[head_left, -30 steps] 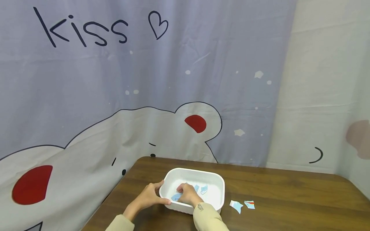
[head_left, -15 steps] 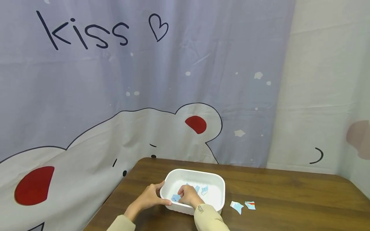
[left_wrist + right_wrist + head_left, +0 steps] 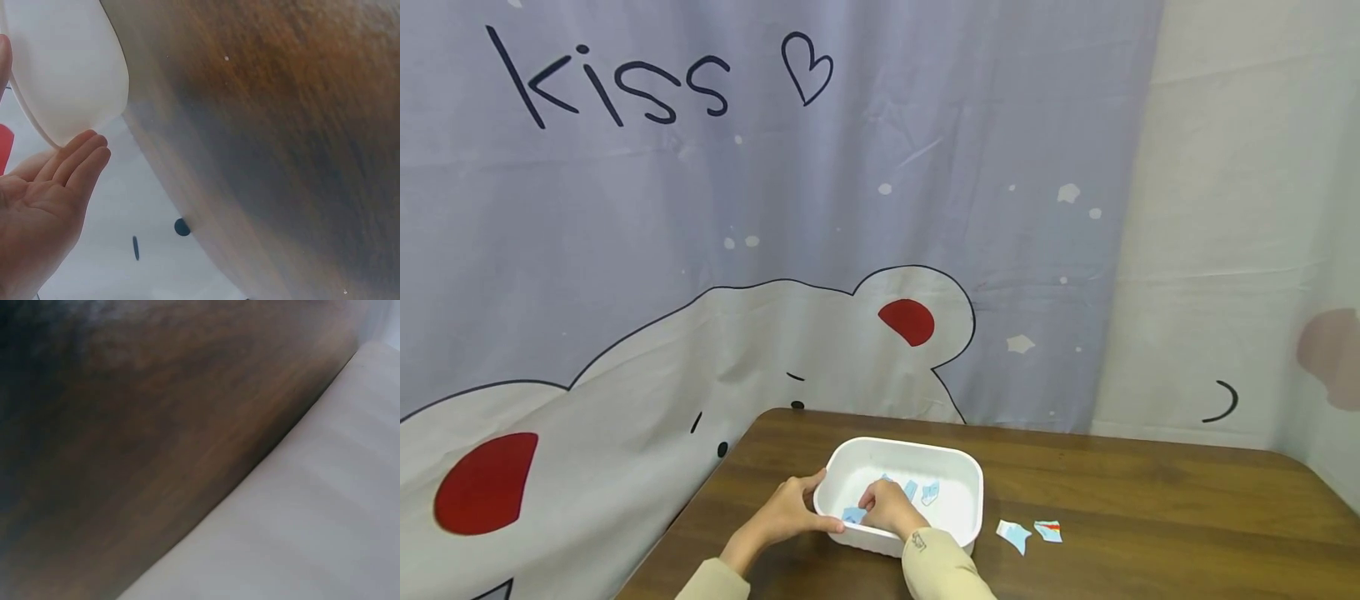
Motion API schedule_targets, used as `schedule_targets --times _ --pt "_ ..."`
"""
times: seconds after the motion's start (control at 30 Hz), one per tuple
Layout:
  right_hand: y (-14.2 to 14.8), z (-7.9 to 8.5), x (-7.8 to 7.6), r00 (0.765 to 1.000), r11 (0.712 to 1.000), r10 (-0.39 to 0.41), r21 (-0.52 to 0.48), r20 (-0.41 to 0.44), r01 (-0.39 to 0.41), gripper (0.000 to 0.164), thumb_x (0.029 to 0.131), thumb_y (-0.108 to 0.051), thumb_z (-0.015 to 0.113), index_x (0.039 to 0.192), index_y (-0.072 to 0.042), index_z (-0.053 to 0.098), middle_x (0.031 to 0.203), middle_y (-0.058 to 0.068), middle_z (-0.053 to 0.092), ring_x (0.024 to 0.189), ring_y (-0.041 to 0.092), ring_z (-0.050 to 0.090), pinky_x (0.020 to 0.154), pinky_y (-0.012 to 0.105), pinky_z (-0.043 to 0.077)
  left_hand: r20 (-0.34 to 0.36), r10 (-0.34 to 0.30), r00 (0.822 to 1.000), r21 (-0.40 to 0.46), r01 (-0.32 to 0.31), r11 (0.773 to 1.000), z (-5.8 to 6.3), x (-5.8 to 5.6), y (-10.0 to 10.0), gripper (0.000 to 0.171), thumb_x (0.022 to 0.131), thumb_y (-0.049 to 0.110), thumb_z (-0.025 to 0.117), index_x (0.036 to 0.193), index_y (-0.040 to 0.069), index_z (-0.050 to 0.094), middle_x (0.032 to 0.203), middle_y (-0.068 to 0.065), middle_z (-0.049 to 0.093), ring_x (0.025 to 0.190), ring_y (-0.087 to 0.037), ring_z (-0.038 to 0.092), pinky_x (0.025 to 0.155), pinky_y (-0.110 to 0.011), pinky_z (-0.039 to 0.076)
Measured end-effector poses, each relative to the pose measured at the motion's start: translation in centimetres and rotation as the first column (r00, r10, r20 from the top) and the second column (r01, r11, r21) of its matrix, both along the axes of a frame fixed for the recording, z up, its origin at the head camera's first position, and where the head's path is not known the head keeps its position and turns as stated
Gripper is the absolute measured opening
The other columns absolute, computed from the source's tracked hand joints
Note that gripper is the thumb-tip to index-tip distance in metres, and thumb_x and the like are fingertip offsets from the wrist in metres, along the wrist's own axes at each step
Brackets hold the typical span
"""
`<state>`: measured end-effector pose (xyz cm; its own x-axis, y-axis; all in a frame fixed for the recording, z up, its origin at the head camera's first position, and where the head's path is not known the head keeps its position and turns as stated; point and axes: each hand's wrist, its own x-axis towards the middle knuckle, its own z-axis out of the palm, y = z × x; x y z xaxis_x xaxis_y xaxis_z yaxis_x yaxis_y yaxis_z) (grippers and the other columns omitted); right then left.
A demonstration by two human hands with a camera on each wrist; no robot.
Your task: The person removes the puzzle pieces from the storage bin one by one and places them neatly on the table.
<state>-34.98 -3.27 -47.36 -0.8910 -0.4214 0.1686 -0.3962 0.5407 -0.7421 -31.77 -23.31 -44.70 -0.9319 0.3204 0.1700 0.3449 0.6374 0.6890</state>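
A white plastic tub (image 3: 951,475) sits on the brown table. At its left corner my left hand (image 3: 785,510) grips it, thumb along the near rim and fingers by the left end. The left wrist view has the fingers of this left hand (image 3: 53,197) against the outer wall of the tub (image 3: 69,69). Inside, my right hand (image 3: 891,508) is curled low, pinching at a light-blue paper scrap (image 3: 853,515) that it partly covers. More pale-blue scraps (image 3: 930,492) lie on the tub floor. The right wrist view catches neither hand nor scrap.
Right of the tub, a blue-and-white scrap (image 3: 1014,536) and one with a red stripe (image 3: 1048,531) lie on the wooden table (image 3: 1150,508). A printed curtain (image 3: 1030,250) hangs behind the table. A light wall (image 3: 300,506) of the tub fills one side of the right wrist view.
The light-blue scrap under my right fingers has shifted and turned slightly, and those fingers have moved a little. My left hand keeps its grip on the tub.
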Motion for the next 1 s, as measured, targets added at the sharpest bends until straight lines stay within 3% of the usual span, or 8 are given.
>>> schedule_targets --times 0.27,0.73,1.0 --pt "0.3 0.2 0.1 1.0 1.0 0.003 0.003 0.011 -0.003 0.015 0.067 0.004 0.073 0.081 0.005 0.069 0.07 0.005 0.063 0.065 0.008 0.05 0.063 0.02 0.044 0.006 -0.008 1.0 0.011 0.008 1.0 0.0 0.0 0.3 0.101 0.068 0.035 0.088 0.136 -0.022 0.038 0.135 -0.037 0.05 0.119 -0.036 0.06 0.095 -0.048 0.051" --pt "2.3 0.6 -0.1 1.0 0.992 0.017 -0.123 0.027 -0.013 0.018 0.069 0.0 0.073 0.086 0.004 0.07 0.075 0.003 0.064 0.07 0.007 0.054 0.065 0.019 0.047 0.005 0.006 1.0 0.002 -0.006 1.0 -0.1 -0.1 0.2 0.101 0.067 0.035 0.088 0.135 -0.022 0.04 0.133 -0.038 0.05 0.119 -0.035 0.06 0.092 -0.042 0.053" --pt "4.7 2.3 0.1 1.0 0.979 0.031 -0.2 -0.001 -0.03 0.021 0.071 -0.003 0.073 0.09 0.006 0.07 0.079 0.007 0.066 0.071 0.008 0.054 0.065 0.016 0.047 0.003 0.016 1.0 -0.001 -0.016 1.0 -0.1 -0.1 0.1 0.102 0.066 0.034 0.089 0.135 -0.022 0.039 0.131 -0.038 0.051 0.118 -0.037 0.061 0.093 -0.047 0.052"
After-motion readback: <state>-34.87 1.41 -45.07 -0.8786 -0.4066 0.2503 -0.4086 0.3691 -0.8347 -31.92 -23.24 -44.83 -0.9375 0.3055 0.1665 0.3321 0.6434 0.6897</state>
